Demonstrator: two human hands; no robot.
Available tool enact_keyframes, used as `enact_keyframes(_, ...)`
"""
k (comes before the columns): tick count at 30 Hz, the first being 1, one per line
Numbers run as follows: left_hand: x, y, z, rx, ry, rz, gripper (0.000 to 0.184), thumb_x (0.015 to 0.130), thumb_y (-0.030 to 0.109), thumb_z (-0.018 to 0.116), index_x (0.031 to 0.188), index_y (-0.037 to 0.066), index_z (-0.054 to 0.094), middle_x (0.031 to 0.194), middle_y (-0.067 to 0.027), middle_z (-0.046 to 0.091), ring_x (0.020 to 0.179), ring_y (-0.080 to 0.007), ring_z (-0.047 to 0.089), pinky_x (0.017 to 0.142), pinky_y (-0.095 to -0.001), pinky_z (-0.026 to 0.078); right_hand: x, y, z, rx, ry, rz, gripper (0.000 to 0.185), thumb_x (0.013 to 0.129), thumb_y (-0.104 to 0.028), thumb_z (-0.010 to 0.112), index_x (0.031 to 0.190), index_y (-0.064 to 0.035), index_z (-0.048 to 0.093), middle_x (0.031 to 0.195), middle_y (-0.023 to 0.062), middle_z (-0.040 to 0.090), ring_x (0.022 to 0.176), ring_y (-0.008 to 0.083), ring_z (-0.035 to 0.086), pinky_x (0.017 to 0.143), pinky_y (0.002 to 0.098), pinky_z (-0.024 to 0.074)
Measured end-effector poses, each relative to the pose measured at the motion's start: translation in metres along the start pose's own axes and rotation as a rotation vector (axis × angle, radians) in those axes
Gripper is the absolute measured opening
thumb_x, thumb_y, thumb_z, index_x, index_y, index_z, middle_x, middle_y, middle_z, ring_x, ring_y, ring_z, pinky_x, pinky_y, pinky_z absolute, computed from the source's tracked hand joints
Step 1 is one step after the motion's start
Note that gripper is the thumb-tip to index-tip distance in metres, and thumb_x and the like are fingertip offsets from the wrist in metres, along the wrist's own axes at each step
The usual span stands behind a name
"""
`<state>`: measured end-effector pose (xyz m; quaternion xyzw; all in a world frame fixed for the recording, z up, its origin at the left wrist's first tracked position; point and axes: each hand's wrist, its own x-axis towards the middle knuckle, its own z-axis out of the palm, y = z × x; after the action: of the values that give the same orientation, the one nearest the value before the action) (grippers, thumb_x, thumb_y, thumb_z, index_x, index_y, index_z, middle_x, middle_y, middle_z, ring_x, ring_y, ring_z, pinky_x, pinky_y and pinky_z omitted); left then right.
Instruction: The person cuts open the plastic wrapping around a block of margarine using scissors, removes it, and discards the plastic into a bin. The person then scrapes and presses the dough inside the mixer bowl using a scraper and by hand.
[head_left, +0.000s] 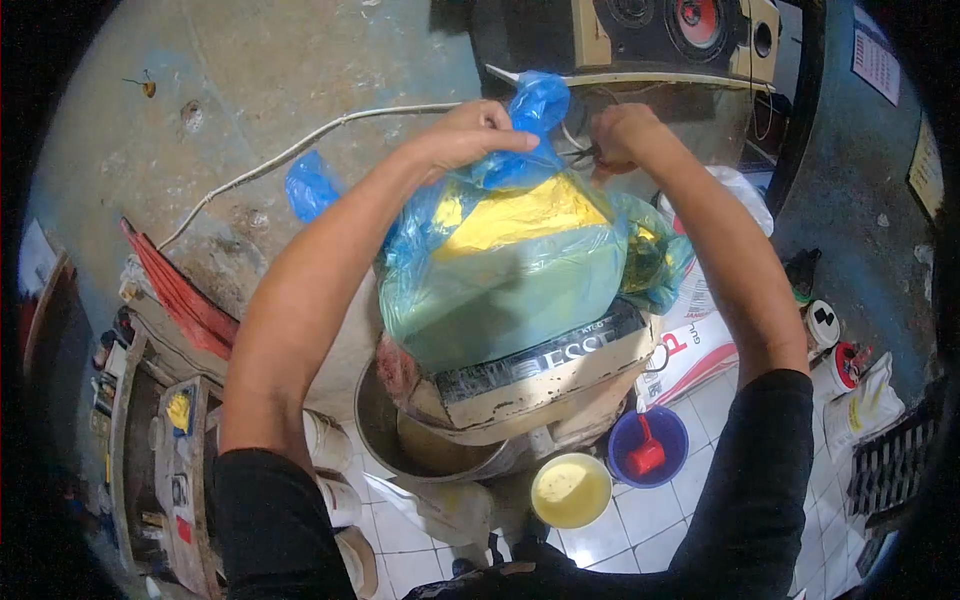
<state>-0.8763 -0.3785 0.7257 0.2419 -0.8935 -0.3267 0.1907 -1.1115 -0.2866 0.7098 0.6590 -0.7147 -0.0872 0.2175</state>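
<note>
A clear blue plastic bag (500, 290) rests on top of a cream machine (560, 380) with a dark lettered label. Through its plastic shows a bulky, shiny yellow mass (525, 215), whose kind I cannot make out. My left hand (485, 135) pinches the bunched blue neck of this bag, fingers closed. Just right of the neck is my right hand (625, 135), closed round what looks like dark scissors (582, 155), their blades pointing at the plastic. Whether the blades touch the bag I cannot tell. A second bundle in blue plastic (655, 255) lies against the bag's right side.
Below the machine is a large metal bowl (375, 420). A bucket with pale yellow contents (570, 490) and a purple bucket (675, 465) holding a red scoop (646, 457) stand on the tiles. A loudspeaker (660, 35) is at the back; a white cable (300, 145) crosses the wall.
</note>
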Motion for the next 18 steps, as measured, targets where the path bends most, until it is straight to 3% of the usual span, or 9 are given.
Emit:
enact_keyframes(2,0.016,-0.013,0.011,0.072,0.112,-0.035,0.043,0.075,0.024,0.079,0.109,0.003,0.064,0.098,-0.0068,0.066,0.094,-0.0177,0.061,0.08,-0.0327,0.049,0.004,-0.003,0.004,-0.019,0.044,-0.032,0.064,0.06,-0.052,0.082,0.101,-0.0054,0.07,0.099,0.0147,0.071,0.097,0.0315,0.067,0.082,0.0416,0.0534)
enact_keyframes(4,0.04,-0.042,0.026,0.089,0.172,0.063,0.057,0.07,0.027,0.083,0.113,-0.002,0.06,0.099,-0.009,0.067,0.091,-0.0189,0.063,0.077,-0.0348,0.051,0.002,-0.014,-0.005,0.014,-0.106,0.043,0.067,0.062,-0.053,0.083,0.11,-0.0086,0.068,0.115,0.011,0.068,0.108,0.0275,0.064,0.088,0.0398,0.0527)
enact_keyframes(5,0.052,-0.059,0.035,0.211,0.223,0.09,0.05,0.074,0.024,0.078,0.114,-0.001,0.06,0.098,-0.0135,0.069,0.085,-0.0265,0.067,0.073,-0.0399,0.052,0.003,-0.016,-0.004,0.015,-0.106,0.043,0.067,0.062,-0.053,0.083,0.11,-0.0086,0.068,0.115,0.011,0.068,0.108,0.0275,0.064,0.088,0.0398,0.0527)
enact_keyframes(6,0.052,-0.056,0.035,0.21,0.221,0.087,0.05,0.074,0.024,0.078,0.114,-0.001,0.06,0.098,-0.0135,0.069,0.085,-0.0265,0.067,0.073,-0.0399,0.052,0.003,-0.018,-0.002,0.004,-0.108,0.037,0.066,0.063,-0.052,0.083,0.11,-0.0084,0.069,0.114,0.0107,0.068,0.108,0.0274,0.064,0.088,0.0397,0.0528)
enact_keyframes(8,0.048,-0.034,0.026,0.752,0.259,-0.035,0.044,0.077,0.017,0.069,0.118,0.004,0.06,0.104,-0.0191,0.068,0.086,-0.0365,0.068,0.076,-0.0441,0.053,0.008,-0.018,0.0,-0.013,-0.106,0.028,0.064,0.064,-0.051,0.083,0.11,-0.0082,0.069,0.114,0.0105,0.068,0.108,0.0273,0.065,0.088,0.0396,0.0529)
enact_keyframes(9,0.041,-0.026,0.022,0.75,0.259,-0.039,0.044,0.077,0.017,0.069,0.118,0.004,0.06,0.104,-0.0191,0.068,0.086,-0.0365,0.068,0.076,-0.0441,0.053,0.01,-0.018,0.004,-0.012,-0.07,0.024,0.059,0.066,-0.048,0.082,0.108,-0.0078,0.069,0.113,0.0102,0.069,0.107,0.0271,0.065,0.088,0.0396,0.0528)
enact_keyframes(12,0.028,-0.017,0.015,0.981,0.326,0.166,0.036,0.077,0.009,0.062,0.113,0.008,0.062,0.103,-0.0189,0.067,0.086,-0.0391,0.066,0.073,-0.0482,0.053,0.016,-0.017,0.013,-0.024,-0.026,-0.021,0.047,0.071,-0.039,0.078,0.105,-0.0076,0.07,0.11,0.0109,0.069,0.105,0.0277,0.066,0.088,0.0402,0.0524)
enact_keyframes(14,0.03,-0.018,0.014,1.131,0.376,0.455,0.03,0.074,0.004,0.061,0.103,0.009,0.062,0.094,-0.0148,0.067,0.081,-0.0363,0.067,0.068,-0.0479,0.054,0.023,-0.015,0.023,-0.04,-0.02,-0.062,0.041,0.073,-0.034,0.076,0.104,-0.0079,0.071,0.109,0.0119,0.07,0.104,0.0284,0.066,0.088,0.0407,0.0521)
enact_keyframes(18,0.03,-0.017,0.012,1.168,0.408,0.559,0.024,0.073,0.004,0.061,0.096,0.009,0.06,0.091,-0.0131,0.067,0.077,-0.0348,0.067,0.064,-0.0469,0.054,0.031,-0.011,0.041,0.108,0.112,-0.066,0.04,0.073,-0.037,0.077,0.103,-0.0114,0.072,0.102,0.0163,0.07,0.1,0.0331,0.066,0.086,0.0424,0.0522)
